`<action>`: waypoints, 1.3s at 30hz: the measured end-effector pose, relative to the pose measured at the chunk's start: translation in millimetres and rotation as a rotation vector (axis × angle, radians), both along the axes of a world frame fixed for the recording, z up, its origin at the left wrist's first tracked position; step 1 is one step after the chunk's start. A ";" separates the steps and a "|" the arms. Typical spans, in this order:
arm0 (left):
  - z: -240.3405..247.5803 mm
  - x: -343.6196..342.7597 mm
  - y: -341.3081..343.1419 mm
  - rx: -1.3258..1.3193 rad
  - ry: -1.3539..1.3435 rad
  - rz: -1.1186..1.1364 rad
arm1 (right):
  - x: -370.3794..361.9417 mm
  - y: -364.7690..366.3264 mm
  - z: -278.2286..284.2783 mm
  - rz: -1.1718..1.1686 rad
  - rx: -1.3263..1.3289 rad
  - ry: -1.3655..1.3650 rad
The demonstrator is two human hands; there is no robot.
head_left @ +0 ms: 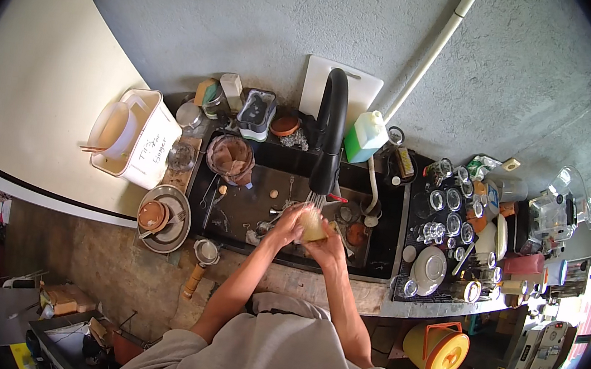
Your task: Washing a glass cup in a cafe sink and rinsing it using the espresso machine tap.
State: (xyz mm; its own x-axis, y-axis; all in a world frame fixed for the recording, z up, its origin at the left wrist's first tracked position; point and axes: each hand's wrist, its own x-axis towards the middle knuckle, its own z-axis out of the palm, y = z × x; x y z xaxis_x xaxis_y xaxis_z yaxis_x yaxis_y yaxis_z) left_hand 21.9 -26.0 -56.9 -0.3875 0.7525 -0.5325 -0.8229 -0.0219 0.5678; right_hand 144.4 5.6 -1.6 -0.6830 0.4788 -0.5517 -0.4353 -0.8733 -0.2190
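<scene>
Under the black faucet [329,130], both my hands hold a pale yellowish, rounded thing [313,226], blurred, its kind not clear. My left hand [290,226] closes on its left side. On its lower right, my right hand [330,248] grips it with fingers partly hidden. Water streams from the spout onto it. Below lies the dark sink [256,213], with water, utensils and small round pieces in it. A lined brown container [231,160] stands at the sink's far left, and a terracotta-coloured round piece [357,234] lies at its right.
A stack of plates with small brown bowls [155,214] sits left of the sink, beside a white bin [143,138]. A portafilter [206,253] lies on the front ledge. A green-liquid jug [366,137] stands behind. Several glasses and a plate [429,269] crowd the right rack.
</scene>
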 end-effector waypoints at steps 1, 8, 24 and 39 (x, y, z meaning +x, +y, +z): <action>12.8 3.4 1.7 0.098 -0.066 -0.051 | 2.3 0.2 4.0 -0.052 0.101 -0.073; 3.6 4.4 3.4 -0.019 -0.008 -0.039 | 0.2 -6.8 -7.4 -0.043 0.196 -0.078; -11.1 -13.0 -8.3 -0.169 -0.071 0.204 | 46.8 -17.1 22.7 0.018 1.083 -0.675; 7.2 -0.5 -15.5 0.218 -0.220 0.046 | -6.3 29.6 -92.5 0.479 1.461 -0.941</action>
